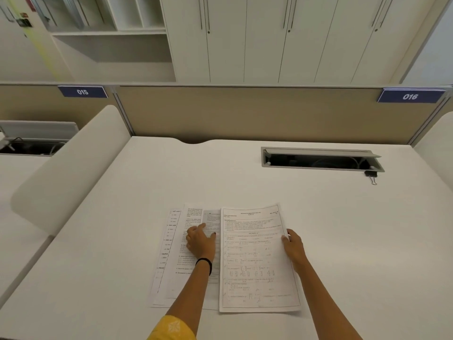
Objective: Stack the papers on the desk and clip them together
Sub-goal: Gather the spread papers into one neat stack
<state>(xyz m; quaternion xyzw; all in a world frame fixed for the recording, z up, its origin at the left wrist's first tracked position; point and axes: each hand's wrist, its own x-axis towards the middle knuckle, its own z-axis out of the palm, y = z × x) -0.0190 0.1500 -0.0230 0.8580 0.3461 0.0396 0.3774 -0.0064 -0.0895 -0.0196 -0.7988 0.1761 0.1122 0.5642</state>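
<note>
The printed sheets [186, 253] were fanned at the worktop's [122, 241] six o'clock. The left hand [199, 242] lay flat, open; the right hand [293, 246] pinched the top sheet [257, 261]. Edges should be squared before the binder clip [371, 174], at two o'clock, is fetched.

The left hand [199, 244] and forearm cover the middle of the overlapped papers [171, 256], whose print is too small to read. The top sheet [257, 261] hides their right edges. The clip [371, 175] is too small to tell detail. Both arms are cut off by the bottom edge.
</note>
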